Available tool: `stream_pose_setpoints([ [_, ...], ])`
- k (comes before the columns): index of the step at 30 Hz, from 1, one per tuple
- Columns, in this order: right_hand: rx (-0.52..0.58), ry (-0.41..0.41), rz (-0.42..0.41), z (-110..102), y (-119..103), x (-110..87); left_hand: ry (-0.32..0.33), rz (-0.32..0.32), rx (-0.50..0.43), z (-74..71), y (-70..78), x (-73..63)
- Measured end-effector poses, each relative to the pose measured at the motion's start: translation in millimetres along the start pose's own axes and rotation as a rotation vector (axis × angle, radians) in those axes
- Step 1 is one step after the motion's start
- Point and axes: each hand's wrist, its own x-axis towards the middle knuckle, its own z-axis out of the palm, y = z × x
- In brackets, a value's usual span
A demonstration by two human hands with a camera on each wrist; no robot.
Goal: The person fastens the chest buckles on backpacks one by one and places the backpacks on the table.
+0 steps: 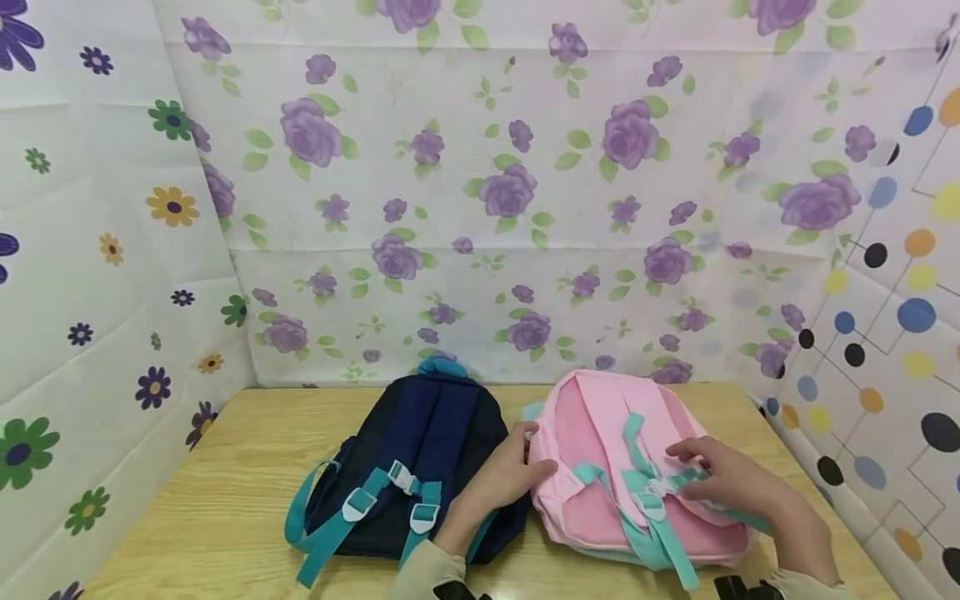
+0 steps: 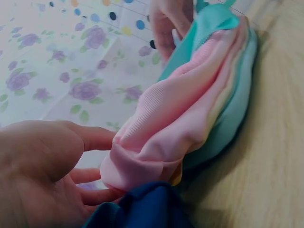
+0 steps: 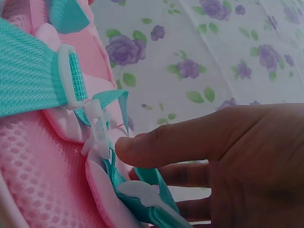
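A pink backpack [image 1: 555,425] lies on the table with its straps upward, teal webbing and white buckles across them. My left hand [image 1: 510,471] holds its left side, thumb on one face and fingers on the other; the left wrist view shows this hand [image 2: 42,171] around the pink fabric corner [image 2: 137,164]. Over the right strap hovers my right hand [image 1: 731,479], fingers loosely bent. In the right wrist view its thumb is close to the white chest buckle [image 3: 99,130] and teal webbing [image 3: 28,71]; whether it touches them I cannot tell.
A dark navy backpack [image 1: 416,417] with teal straps lies just left of the pink one, beneath my left forearm. Both are on a light wooden table [image 1: 225,467]. Patterned cloth [image 1: 465,208] hangs behind the table and along both sides.
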Motion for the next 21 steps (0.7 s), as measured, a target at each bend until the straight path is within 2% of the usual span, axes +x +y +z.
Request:
stream_pose_setpoints([
  [6,0.002,0.02,-0.001,1.7,6.1,2.4,0.081,-0.008,0.149,10.1,3.6,-0.1],
  [13,-0.017,0.031,-0.004,2.3,12.0,1.9,0.092,-0.022,0.279,18.2,7.6,-0.1],
  [18,-0.033,0.005,-0.063,4.1,21.0,4.4,0.099,-0.008,0.342,19.6,7.4,0.0],
  [21,-0.044,0.016,-0.095,5.4,22.2,6.5,0.142,0.016,0.398,18.4,9.1,-1.0],
])
